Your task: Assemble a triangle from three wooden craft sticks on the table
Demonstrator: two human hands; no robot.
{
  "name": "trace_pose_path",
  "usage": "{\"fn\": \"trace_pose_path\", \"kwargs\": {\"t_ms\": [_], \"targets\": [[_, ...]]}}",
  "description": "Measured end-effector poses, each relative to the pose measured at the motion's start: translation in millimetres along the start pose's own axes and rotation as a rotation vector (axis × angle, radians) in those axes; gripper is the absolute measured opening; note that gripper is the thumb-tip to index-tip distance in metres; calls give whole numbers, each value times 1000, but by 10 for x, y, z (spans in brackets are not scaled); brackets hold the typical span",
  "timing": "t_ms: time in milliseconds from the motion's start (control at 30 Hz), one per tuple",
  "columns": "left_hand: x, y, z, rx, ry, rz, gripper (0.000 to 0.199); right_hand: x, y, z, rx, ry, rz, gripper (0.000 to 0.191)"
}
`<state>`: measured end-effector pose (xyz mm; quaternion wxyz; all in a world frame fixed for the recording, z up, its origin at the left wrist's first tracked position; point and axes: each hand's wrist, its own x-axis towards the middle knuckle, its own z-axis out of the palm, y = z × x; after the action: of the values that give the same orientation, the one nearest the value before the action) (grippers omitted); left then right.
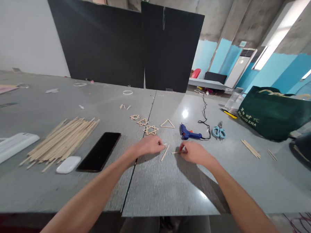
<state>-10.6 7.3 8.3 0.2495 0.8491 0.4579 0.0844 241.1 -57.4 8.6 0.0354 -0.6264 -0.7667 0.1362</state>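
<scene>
Landmark: the blue plastic hot-glue gun [189, 133] lies on the grey table [167, 186]. Left of it lie a wooden stick triangle [167, 123] and three wooden stick stars [151, 130]. Right of it lie blue-handled scissors [218, 131]. Far left lie the black phone [99, 151] and loose wooden sticks [63, 139].

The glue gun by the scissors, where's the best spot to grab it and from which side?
Probably by the handle of the glue gun, coming from above. It lies flat on its side on the table, its cord trailing away toward the far edge, so keep clear of that and the scissors beside it.
</scene>
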Motion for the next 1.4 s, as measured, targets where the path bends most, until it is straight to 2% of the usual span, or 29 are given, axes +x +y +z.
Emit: {"fn": "trace_pose_path", "kwargs": {"t_ms": [233, 433, 600, 733, 967, 1233, 1400], "targets": [[-11, 62, 35, 80, -10, 16, 31, 28, -16, -28, 29, 3, -97, 20], [9, 53, 50, 114, -4, 15, 31, 27, -39, -49, 18, 82, -30, 20], [18, 51, 114, 134, 10, 17, 37, -25, -82, 19, -11, 24, -58, 32], [24, 53, 171, 114, 16, 31, 36, -13, -132, 117, -17, 9, -51, 20], [41, 33, 247, 89, 7, 52, 27, 54, -95, 153, -23, 61, 9, 23], [-24, 100, 177, 76, -1, 31, 18, 50, -78, 98, 0, 53, 13, 26], [-26, 146, 146, 85, -28, 54, 20, 51, -59, 0, 44, 14, 15, 21]]}}
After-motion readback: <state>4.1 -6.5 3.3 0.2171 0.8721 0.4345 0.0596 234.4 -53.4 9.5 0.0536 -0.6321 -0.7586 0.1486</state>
